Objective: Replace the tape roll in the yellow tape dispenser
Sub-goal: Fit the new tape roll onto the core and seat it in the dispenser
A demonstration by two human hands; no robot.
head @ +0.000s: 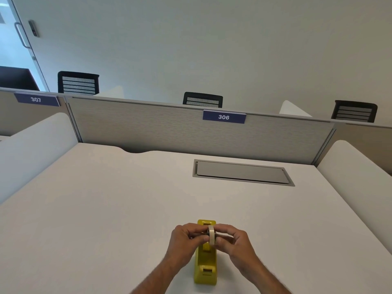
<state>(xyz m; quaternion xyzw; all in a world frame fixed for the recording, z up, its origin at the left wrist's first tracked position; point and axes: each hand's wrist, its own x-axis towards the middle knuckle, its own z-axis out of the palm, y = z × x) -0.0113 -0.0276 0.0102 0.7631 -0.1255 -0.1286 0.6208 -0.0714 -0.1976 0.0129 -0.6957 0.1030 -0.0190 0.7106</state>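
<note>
The yellow tape dispenser [205, 270] stands on the white desk [106, 209] near its front edge, lengthwise away from me. Just above its middle I hold a small beige tape roll [211, 235] upright, edge toward me. My left hand [186, 238] pinches the roll from the left side and my right hand [231, 238] pinches it from the right. A dark hub shows at the roll's centre between my fingertips. The dispenser's middle part is hidden behind my hands and the roll.
A grey flip-lid cable hatch [241, 172] is set into the desk at the back right. A grey partition [169, 130] labelled 306 closes the far side, with white side dividers left and right. Black chairs stand beyond it.
</note>
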